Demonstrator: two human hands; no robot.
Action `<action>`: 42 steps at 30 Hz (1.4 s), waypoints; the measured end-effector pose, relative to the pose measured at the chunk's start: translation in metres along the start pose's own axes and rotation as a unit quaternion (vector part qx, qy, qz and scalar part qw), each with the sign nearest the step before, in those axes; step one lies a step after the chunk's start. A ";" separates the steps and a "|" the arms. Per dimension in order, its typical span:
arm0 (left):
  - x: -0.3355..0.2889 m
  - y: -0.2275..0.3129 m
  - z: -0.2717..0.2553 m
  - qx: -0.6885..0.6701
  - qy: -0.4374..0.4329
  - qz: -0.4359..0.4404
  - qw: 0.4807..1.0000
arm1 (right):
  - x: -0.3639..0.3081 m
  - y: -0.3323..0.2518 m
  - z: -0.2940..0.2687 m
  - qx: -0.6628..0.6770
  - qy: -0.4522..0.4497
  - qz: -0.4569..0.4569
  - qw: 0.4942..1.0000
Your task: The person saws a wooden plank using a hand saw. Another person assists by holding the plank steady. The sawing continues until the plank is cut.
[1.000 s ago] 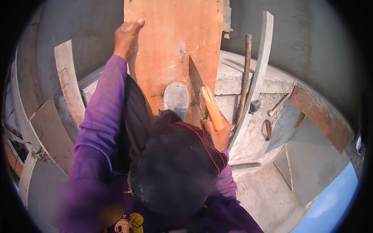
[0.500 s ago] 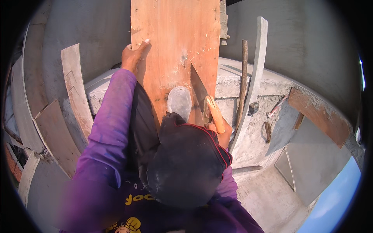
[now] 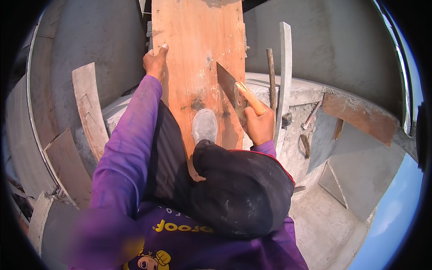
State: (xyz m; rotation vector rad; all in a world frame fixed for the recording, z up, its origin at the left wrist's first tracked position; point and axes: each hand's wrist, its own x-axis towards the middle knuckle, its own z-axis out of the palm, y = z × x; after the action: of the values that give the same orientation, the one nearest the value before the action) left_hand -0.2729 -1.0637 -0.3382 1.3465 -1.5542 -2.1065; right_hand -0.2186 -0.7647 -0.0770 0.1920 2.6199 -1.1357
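Board (image 3: 193, 27), broad, orange-brown, runs lengthwise away from the body at centre; pale scuffs and a dark stain mark its face. Left hand (image 3: 156, 63) grips its left edge, thumb over the top face. Right hand (image 3: 261, 123) is clenched round the pale wooden handle of a handsaw (image 3: 227, 81); the blade slants over the board's right part (whether the teeth sit in a cut, cannot tell).

Nearby: a dusty grey shoe (image 3: 205, 126) is planted on the board, just left of the blade. A dark-trousered knee (image 3: 243, 193) hides part of the view below it. A thin wooden stick (image 3: 271, 72) and a pale slat (image 3: 285, 67) stand upright beyond the board's right edge, near the right hand. Leftward, a weathered plank (image 3: 90, 108) stands on end, with a brownish panel (image 3: 69, 166) below it.

Surroundings: rough concrete ledge (image 3: 258, 81) passes behind the board; smooth grey wall (image 3: 324, 45) rises beyond. Lower right, a pale floor (image 3: 315, 229) and blue sky (image 3: 387, 216). Sunlight falls on the board.
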 end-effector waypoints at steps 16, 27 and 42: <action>-0.069 0.028 -0.016 0.056 -0.047 -0.119 0.990 | -0.093 -0.048 -0.081 0.045 -0.068 0.195 0.977; -0.070 0.023 -0.012 0.047 -0.038 -0.122 0.991 | -0.050 -0.022 -0.054 0.031 -0.103 0.138 0.985; -0.069 0.019 -0.015 0.062 -0.025 -0.123 0.990 | -0.068 -0.019 -0.060 0.030 -0.098 0.145 0.984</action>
State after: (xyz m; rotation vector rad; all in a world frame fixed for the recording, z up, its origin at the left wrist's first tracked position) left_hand -0.2291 -1.0393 -0.2853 1.6147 -1.6372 -2.2321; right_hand -0.1706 -0.7347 -0.0040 0.4346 2.2965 -1.0738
